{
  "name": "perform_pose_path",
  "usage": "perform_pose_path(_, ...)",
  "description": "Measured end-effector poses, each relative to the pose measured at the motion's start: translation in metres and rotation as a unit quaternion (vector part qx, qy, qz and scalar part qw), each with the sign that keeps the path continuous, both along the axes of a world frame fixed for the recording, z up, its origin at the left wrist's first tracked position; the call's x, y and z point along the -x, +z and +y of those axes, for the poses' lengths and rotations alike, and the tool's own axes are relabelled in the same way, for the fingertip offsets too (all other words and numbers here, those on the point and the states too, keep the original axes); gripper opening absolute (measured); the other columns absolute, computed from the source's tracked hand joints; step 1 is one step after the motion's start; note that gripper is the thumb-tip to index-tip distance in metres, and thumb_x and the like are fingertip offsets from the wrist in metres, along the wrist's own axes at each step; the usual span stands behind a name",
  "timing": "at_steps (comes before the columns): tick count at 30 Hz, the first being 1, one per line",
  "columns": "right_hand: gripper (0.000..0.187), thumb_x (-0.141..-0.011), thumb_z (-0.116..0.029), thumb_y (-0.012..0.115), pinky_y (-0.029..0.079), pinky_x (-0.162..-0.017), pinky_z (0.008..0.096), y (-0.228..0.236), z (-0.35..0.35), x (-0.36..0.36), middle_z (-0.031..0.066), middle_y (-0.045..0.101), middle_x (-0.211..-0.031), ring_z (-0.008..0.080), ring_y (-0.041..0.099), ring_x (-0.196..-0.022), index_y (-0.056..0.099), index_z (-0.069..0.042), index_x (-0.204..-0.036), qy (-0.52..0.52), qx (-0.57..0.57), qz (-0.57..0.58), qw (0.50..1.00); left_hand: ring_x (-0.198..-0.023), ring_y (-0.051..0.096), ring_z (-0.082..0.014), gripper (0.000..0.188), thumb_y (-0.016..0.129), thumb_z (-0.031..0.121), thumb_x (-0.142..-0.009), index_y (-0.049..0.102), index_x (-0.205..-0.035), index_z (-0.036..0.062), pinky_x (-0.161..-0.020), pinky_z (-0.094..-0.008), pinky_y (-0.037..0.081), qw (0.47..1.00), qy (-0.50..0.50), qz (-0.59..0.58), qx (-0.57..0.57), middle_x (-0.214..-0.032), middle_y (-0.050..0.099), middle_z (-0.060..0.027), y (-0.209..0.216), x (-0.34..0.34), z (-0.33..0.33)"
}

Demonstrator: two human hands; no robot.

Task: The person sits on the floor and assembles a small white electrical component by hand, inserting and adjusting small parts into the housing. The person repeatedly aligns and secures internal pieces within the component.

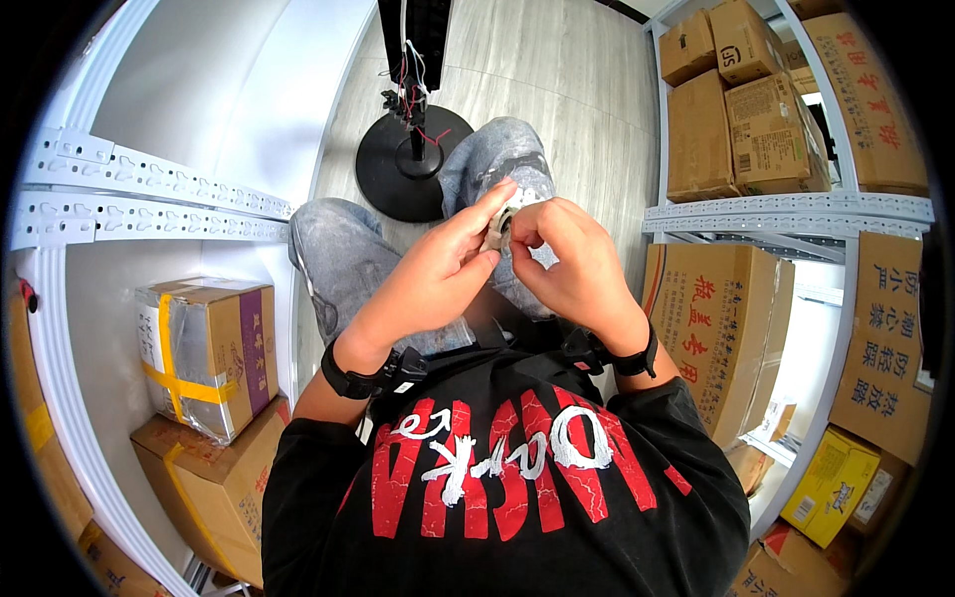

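Note:
My left hand [443,269] grips a small beige-grey ring-shaped thing [494,231] between thumb and fingers, above my knees. It resembles a small roll, but its kind is too small and too covered to make out. From the right, my right hand [572,254] meets it, thumb and index finger pinched together at its edge. The other fingers of that hand are curled in. Whatever lies between the right fingertips is mostly hidden. Each wrist carries a black strap with a small black device.
Ahead, a black stand with a round base [383,164] and loose wires rises from the grey floor [587,99]. White metal shelving [189,194] flanks me on the left, with taped cardboard boxes [249,343]. More boxes [701,323] fill the right shelves, including a yellow one [831,485].

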State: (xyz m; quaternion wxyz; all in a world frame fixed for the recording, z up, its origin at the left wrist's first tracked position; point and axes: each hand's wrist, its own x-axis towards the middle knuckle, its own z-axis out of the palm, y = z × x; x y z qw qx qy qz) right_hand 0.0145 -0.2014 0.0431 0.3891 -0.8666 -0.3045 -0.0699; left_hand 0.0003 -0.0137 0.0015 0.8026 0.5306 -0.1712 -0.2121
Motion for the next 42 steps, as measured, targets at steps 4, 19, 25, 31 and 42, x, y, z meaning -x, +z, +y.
perform_pose_path(4,0.027,-0.07,0.009,0.071,0.05,-0.066,0.0371,-0.002,0.0,0.0,0.0079,0.06,-0.08,0.0278,0.061,-0.073,0.056,-0.005,-0.087,0.002,0.01,-0.016,1.0,-0.145,0.034,-0.0192,0.068,0.042,-0.014,-0.094,0.019,-0.157,-0.0026,-0.117,-0.0324,0.03,1.0,0.001,-0.006,-0.022,-0.161,0.029,-0.0121,0.003,0.0,0.001)
perform_pose_path(19,0.028,-0.069,0.007,0.07,0.05,-0.067,0.0401,-0.004,0.004,0.001,0.0095,0.061,-0.081,0.0319,0.061,-0.075,0.057,-0.005,-0.09,0.007,0.024,-0.053,0.998,-0.128,0.051,-0.0136,0.057,0.047,-0.01,-0.097,0.035,-0.152,-0.0005,-0.105,-0.0272,0.042,0.99,0.028,-0.006,-0.135,-0.148,0.049,-0.0094,0.002,-0.001,-0.003)
perform_pose_path(25,0.03,-0.069,0.008,0.068,0.05,-0.07,0.0422,-0.005,0.002,0.0,0.0123,0.06,-0.082,0.0345,0.06,-0.077,0.056,-0.003,-0.094,0.039,-0.014,-0.058,0.997,-0.128,0.053,-0.0153,0.052,0.047,-0.01,-0.097,0.039,-0.148,-0.0015,-0.104,-0.0308,0.046,0.998,0.04,0.022,-0.045,-0.145,0.052,-0.0108,-0.012,-0.004,-0.003)
perform_pose_path(31,0.03,-0.07,0.007,0.07,0.05,-0.07,0.0415,-0.005,0.002,0.001,0.0112,0.061,-0.084,0.0336,0.061,-0.078,0.057,-0.004,-0.095,0.035,-0.025,-0.052,0.998,-0.125,0.056,-0.0164,0.05,0.046,-0.01,-0.096,0.043,-0.145,-0.003,-0.102,-0.0311,0.047,0.998,0.04,0.037,-0.025,-0.142,0.054,-0.0118,-0.009,-0.003,-0.004)
perform_pose_path(42,0.024,-0.078,0.003,0.07,0.053,-0.07,0.0348,0.008,-0.021,-0.004,0.0084,0.067,-0.092,0.0243,0.065,-0.08,0.068,-0.004,-0.1,-0.048,-0.03,0.004,0.998,-0.117,0.063,-0.0207,0.049,0.042,-0.003,-0.093,0.046,-0.142,-0.0042,-0.097,-0.0331,0.054,0.989,0.045,0.128,0.063,-0.132,0.06,-0.0157,0.001,-0.009,0.006)
